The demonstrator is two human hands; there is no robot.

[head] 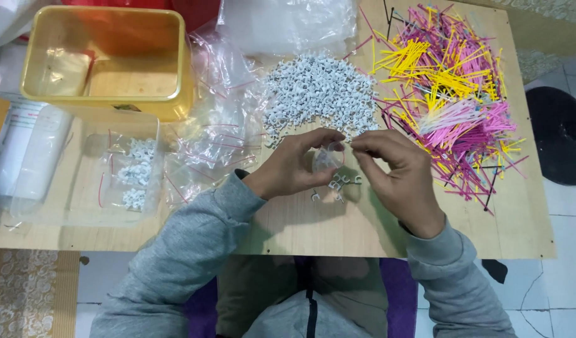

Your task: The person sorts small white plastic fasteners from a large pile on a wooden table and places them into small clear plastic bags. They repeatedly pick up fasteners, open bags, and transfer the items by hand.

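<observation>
My left hand [297, 166] and right hand [394, 172] pinch a small bag [328, 158], mouth up for filling. Loose clips [339, 183] lie beneath; clip pile [319, 94] near.

Your left hand [294, 164] and right hand [397, 172] pinch a small clear bag [327, 158] between them above the wooden board [300, 225]. A few loose white clips [338, 184] lie just beneath, the big pile of white clips [319, 94] beyond, pink and yellow sticks [450, 94] to your right, a yellow tub [106, 59] far left
</observation>
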